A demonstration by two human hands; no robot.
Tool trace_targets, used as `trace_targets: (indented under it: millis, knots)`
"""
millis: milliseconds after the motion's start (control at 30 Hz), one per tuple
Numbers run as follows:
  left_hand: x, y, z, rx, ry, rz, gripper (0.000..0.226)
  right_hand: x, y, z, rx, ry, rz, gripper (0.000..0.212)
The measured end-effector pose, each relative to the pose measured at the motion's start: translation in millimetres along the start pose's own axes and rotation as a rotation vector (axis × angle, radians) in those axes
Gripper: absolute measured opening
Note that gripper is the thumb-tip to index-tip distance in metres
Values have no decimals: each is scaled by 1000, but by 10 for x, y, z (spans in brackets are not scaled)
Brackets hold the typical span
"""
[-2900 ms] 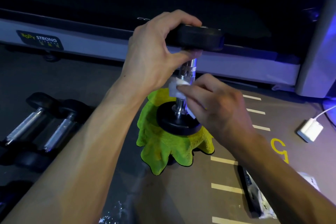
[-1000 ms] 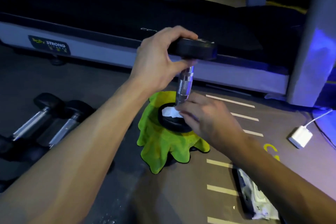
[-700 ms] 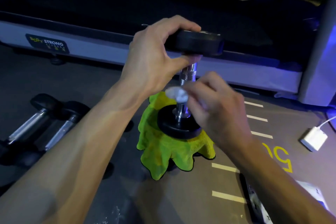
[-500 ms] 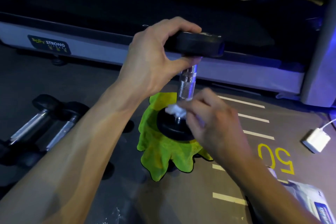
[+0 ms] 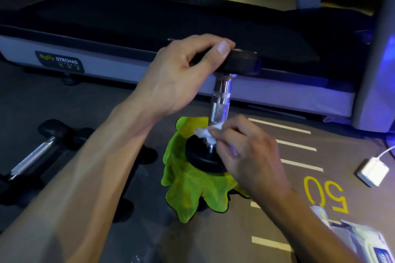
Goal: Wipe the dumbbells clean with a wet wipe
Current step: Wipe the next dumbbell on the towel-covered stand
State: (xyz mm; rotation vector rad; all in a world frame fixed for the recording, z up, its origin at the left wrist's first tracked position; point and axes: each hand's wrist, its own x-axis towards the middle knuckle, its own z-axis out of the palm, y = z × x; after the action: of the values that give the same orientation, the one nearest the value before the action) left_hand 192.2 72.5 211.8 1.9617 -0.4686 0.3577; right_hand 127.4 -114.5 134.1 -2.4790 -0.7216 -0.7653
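A dumbbell (image 5: 220, 102) with black heads and a knurled chrome handle stands upright, its lower head resting on a bright green cloth (image 5: 188, 186). My left hand (image 5: 177, 77) grips the upper head from the left side. My right hand (image 5: 248, 153) pinches a white wet wipe (image 5: 205, 132) against the bottom of the handle, just above the lower head. Two more dumbbells (image 5: 34, 156) lie on the floor at the left, partly hidden by my left forearm.
A treadmill (image 5: 128, 19) with a grey side rail runs across the back. A white charger (image 5: 373, 171) with a cable lies at the right. A wipe packet (image 5: 361, 243) sits at the lower right. The floor carries white lines and a yellow "50".
My right hand has slid the wipe up and down the chrome handle and now holds it low on the handle. My left hand keeps its grip on the upper head.
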Motion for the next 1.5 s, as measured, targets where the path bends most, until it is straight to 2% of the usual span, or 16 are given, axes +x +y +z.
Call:
trace_targets:
  millis: [167,367,500,667,767,867,1000,1100,1167,1300,1400,1500]
  knots:
    - [15,-11,-31,-17,-18,-21,39,493,-28,-77,39,264,-11,11]
    - [22,-49,-16,-29,4,-36,38,75,-99,13,2,89,39,45]
    - [13,-26,-34,-14,-6,-25,38,325,-63,-12,3,150,17,41]
    - [31,-52,-66,29,38,-59,36,160,26,59,-29,63,1,45]
    - [33,-67,-68,26,20,-55,36,313,75,7,-59,144,-38,39]
    - [23,-64,-62,9,7,-38,36,377,27,43,-39,232,-41,40]
    - [18,-37,-51,-29,11,-24,35,343,-50,142,-27,158,-101,48]
    - [28,8,-8,-15,-2,-3,33,396,-115,177,-54,124,-132,36]
    - [19,11,-7,-4,8,2,33,364,-140,164,-64,113,-105,37]
    - [1,-48,-75,-11,30,-19,33,253,-40,40,-58,106,19,53]
    - [3,-54,-75,1,38,-24,34,293,-25,3,0,108,129,52]
    - [6,-27,-54,22,31,-26,34,379,-96,13,101,209,203,46]
